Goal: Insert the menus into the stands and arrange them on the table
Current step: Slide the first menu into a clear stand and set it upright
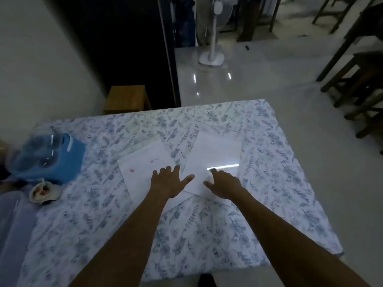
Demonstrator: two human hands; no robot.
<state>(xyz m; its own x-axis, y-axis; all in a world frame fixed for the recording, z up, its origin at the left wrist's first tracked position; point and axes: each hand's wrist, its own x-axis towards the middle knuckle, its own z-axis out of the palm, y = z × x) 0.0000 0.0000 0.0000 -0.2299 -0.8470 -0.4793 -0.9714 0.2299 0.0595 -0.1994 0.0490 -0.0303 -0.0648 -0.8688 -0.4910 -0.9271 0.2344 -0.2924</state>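
Two white sheets lie flat side by side on the table [279, 183], which wears a blue floral cloth. The left menu sheet [143, 166] has small pink marks. The right one [215, 154] looks glossy and reflects a strip of light; whether it is a clear stand or a sleeve I cannot tell. My left hand [169, 182] rests with fingers spread on the near right corner of the left sheet. My right hand [222, 184] lies open with its fingers on the near edge of the glossy sheet. Neither hand holds anything.
At the table's left edge stand a blue container [62, 160] with a clear jug [39, 150], a small cup [43, 192] and a clear plastic box [12, 224]. Beyond the table are a wooden stool [126, 98], a standing fan [212, 56] and dark wooden chairs [356, 79].
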